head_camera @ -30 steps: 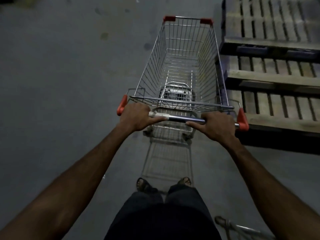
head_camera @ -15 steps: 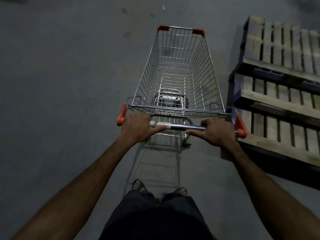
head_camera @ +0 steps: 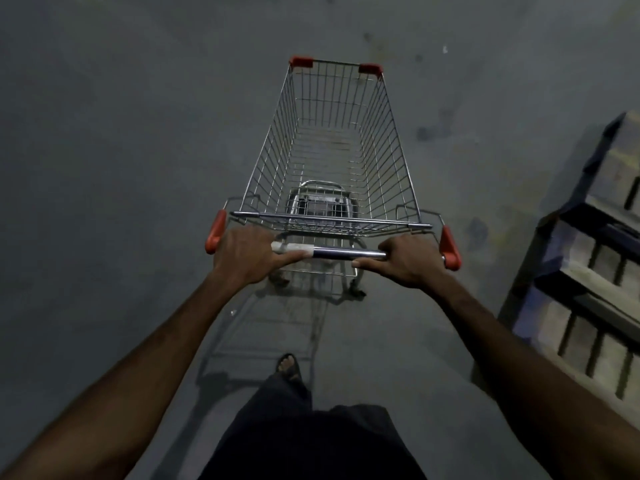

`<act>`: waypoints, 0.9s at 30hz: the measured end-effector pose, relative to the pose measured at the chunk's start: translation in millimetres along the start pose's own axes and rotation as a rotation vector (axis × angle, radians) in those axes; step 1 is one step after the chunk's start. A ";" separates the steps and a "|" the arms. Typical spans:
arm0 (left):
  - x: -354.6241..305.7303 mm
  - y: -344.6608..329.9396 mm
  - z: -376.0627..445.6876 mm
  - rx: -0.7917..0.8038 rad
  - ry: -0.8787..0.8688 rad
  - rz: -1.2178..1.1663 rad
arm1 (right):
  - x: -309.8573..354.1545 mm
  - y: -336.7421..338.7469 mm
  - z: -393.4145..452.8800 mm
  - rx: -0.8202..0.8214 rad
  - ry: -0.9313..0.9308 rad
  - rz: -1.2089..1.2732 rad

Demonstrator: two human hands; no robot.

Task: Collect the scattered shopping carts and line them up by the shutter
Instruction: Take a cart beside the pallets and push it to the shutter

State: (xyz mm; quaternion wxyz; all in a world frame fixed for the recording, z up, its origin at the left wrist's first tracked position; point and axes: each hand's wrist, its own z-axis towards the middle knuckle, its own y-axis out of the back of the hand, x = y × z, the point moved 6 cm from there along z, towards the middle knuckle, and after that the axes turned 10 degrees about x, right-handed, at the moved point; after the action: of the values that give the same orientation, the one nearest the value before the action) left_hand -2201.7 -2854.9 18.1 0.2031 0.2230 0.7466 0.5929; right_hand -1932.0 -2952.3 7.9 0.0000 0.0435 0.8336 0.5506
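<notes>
The stack of wooden pallets (head_camera: 588, 258) has slid from the upper right towards the right edge of our view, and the shopping cart (head_camera: 332, 150) has swung further out onto open floor, so a clear gap now separates its right side from the pallets. Only one sandalled foot (head_camera: 288, 367) shows below the cart now, where two showed before.

We hold the cart by its handle bar (head_camera: 346, 252) with both hands. Our left hand (head_camera: 242, 254) is clenched over the left part of the bar, just inside the red end cap (head_camera: 215, 232), with the thumb lying along a pale, wrapped stretch of the bar. Our right hand (head_camera: 410, 261) is clenched over the right part, just inside the other red end cap (head_camera: 450, 249), its thumb pointing inward under the bar. Between our hands a dark, shiny length of bar stays bare.

The cart stands upright on the grey concrete floor (head_camera: 121, 168), straight ahead of us, its wire basket narrowing away towards two red corner guards (head_camera: 301, 62) at the far end. The basket carries no goods; the folded child seat lies against its near end. The cart's shadow falls on the floor towards us, under the handle. Our dark trousers (head_camera: 311, 438) fill the bottom middle of the view, both arms reaching forward from the lower corners. The shutter does not show here.
</notes>
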 end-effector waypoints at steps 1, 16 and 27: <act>14.4 -2.0 -4.0 0.003 0.033 -0.007 | 10.7 3.9 10.2 0.007 0.023 -0.013; 206.5 -29.7 -76.1 0.010 0.540 -0.143 | 202.8 64.5 163.8 0.058 0.343 -0.244; 346.6 -22.6 -87.4 -0.065 0.769 -0.252 | 355.0 107.7 297.1 0.031 0.605 -0.334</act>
State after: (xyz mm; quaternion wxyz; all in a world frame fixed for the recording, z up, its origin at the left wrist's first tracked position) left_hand -2537.0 -2729.9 1.4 -0.0128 -0.1148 0.7707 0.6267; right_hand -2263.6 -2611.7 6.8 -0.1575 -0.2586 0.7998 0.5182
